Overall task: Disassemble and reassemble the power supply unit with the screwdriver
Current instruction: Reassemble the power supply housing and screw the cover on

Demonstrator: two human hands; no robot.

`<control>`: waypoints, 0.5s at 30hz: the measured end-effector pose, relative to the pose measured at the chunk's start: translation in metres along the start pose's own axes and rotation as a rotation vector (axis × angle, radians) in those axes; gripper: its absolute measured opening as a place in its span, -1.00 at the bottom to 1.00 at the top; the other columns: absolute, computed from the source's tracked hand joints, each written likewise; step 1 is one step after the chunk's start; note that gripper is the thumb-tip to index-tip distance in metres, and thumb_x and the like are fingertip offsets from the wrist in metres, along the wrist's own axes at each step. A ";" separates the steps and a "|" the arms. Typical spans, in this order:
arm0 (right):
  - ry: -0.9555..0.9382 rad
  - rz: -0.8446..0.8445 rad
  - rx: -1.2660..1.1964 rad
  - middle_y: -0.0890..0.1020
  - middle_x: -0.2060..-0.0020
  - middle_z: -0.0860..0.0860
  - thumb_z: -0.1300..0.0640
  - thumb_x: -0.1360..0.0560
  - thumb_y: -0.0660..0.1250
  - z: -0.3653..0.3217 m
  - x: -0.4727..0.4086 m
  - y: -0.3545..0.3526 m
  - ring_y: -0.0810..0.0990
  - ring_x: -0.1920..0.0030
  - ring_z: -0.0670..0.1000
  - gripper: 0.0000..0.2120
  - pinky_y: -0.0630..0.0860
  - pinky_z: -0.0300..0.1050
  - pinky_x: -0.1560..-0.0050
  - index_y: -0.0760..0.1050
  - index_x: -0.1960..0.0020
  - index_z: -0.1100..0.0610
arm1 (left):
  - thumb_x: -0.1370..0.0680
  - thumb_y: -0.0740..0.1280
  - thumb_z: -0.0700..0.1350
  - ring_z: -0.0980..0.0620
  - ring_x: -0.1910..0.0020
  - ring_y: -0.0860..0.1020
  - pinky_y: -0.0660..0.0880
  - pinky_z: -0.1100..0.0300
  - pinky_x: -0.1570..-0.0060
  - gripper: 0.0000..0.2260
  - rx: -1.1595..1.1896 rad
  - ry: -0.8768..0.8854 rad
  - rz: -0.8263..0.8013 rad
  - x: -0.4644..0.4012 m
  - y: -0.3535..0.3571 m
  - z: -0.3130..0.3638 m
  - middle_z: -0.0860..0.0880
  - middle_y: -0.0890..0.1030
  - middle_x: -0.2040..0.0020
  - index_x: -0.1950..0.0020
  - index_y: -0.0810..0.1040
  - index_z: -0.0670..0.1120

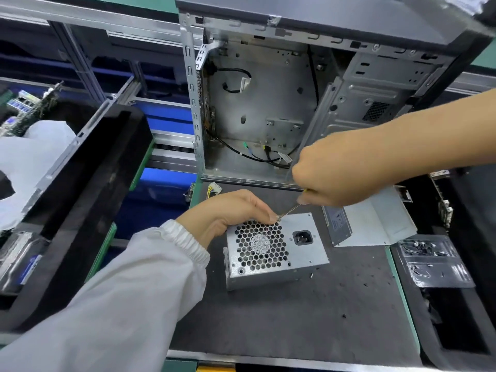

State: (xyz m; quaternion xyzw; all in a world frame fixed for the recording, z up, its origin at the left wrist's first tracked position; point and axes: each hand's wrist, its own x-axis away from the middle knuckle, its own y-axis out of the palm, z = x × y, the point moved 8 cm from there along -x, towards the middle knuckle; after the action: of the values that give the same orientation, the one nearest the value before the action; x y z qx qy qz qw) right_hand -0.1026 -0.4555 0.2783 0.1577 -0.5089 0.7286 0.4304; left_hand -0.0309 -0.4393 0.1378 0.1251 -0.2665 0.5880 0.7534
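Working a screw at the top edge of the power supply unit (273, 251) on the mat (295, 318) | unit steadied by curled left hand (228, 213) | screwdriver (291, 209) gripped in right hand (330, 178) | loosening or tightening cannot be told | next: tip to be held seated, turned squarely.

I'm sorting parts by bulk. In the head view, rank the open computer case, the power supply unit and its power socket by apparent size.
1. Computer case, largest by far.
2. Power supply unit, though nearer the camera.
3. Power socket, smallest, set in the unit's face.
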 end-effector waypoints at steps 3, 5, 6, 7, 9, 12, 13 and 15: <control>0.343 -0.427 -1.034 0.37 0.59 0.02 0.12 -0.62 0.13 0.020 -0.009 0.035 0.23 0.68 -0.09 -0.68 0.11 -0.39 0.67 0.50 0.16 0.30 | -0.53 0.43 -0.20 0.23 0.08 0.55 0.35 0.40 0.11 -0.84 0.013 0.009 0.016 -0.001 0.000 -0.003 0.02 0.69 0.05 -0.09 0.68 -0.18; 0.345 -0.504 -1.251 0.32 0.55 0.02 0.14 -0.57 0.25 0.027 -0.006 0.036 0.18 0.66 -0.11 -0.76 0.07 -0.40 0.67 0.47 0.19 0.28 | -0.53 0.42 -0.21 0.16 0.01 0.57 0.39 0.32 -0.09 -0.83 0.016 0.036 0.008 0.001 0.002 -0.003 -0.04 0.70 0.00 -0.09 0.68 -0.20; 0.284 -0.488 -1.220 0.30 0.55 0.01 0.18 -0.52 0.32 0.029 -0.006 0.031 0.19 0.64 -0.09 -0.77 0.09 -0.38 0.65 0.43 0.28 0.25 | -0.53 0.43 -0.21 0.13 -0.01 0.57 0.39 0.28 -0.17 -0.83 0.009 0.047 0.002 0.001 0.003 -0.002 -0.06 0.69 -0.02 -0.09 0.68 -0.21; 0.199 -0.436 -1.126 0.31 0.56 0.00 0.23 -0.47 0.38 0.029 -0.009 0.023 0.21 0.63 -0.07 -0.75 0.13 -0.35 0.64 0.40 0.33 0.23 | -0.53 0.43 -0.20 0.12 -0.03 0.56 0.38 0.27 -0.18 -0.83 0.007 0.048 -0.001 0.002 0.004 -0.002 -0.06 0.69 -0.02 -0.09 0.69 -0.20; 0.050 -0.201 -0.736 0.46 0.53 -0.01 0.19 -0.42 0.45 0.032 -0.014 0.000 0.38 0.60 -0.06 -0.81 0.28 -0.29 0.60 0.47 0.25 0.25 | -0.52 0.43 -0.19 0.16 -0.02 0.55 0.34 0.34 -0.07 -0.85 0.000 0.048 0.005 0.002 0.003 0.000 -0.02 0.68 0.00 -0.07 0.69 -0.17; -0.234 0.232 0.143 0.56 0.26 -0.06 0.00 -0.50 0.33 0.007 -0.007 -0.032 0.52 0.34 0.01 -0.84 0.41 -0.17 0.37 0.50 0.11 0.09 | -0.51 0.44 -0.19 0.17 -0.02 0.54 0.32 0.34 -0.05 -0.87 0.007 0.044 0.021 0.001 0.000 0.000 0.02 0.68 0.03 -0.04 0.70 -0.15; -0.338 0.355 0.424 0.52 0.25 -0.05 0.07 -0.51 0.28 -0.010 0.002 -0.034 0.46 0.34 0.04 -0.91 0.38 -0.13 0.37 0.47 0.11 0.09 | -0.51 0.44 -0.19 0.16 -0.04 0.54 0.33 0.33 -0.06 -0.87 0.007 0.045 0.023 0.001 0.000 0.000 0.01 0.69 0.02 -0.04 0.70 -0.15; -0.468 0.393 0.674 0.48 0.35 0.00 0.24 -0.44 0.26 -0.037 0.013 -0.024 0.41 0.39 0.07 -0.95 0.35 -0.13 0.41 0.46 0.16 0.11 | -0.51 0.44 -0.21 0.15 -0.05 0.56 0.34 0.34 -0.07 -0.84 0.016 0.054 0.024 0.000 0.001 0.001 -0.04 0.70 -0.04 -0.07 0.69 -0.17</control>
State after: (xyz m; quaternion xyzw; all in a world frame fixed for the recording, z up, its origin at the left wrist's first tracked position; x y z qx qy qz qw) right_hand -0.0837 -0.4145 0.2858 0.3496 -0.3471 0.8664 0.0820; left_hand -0.0316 -0.4393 0.1382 0.1120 -0.2429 0.6021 0.7523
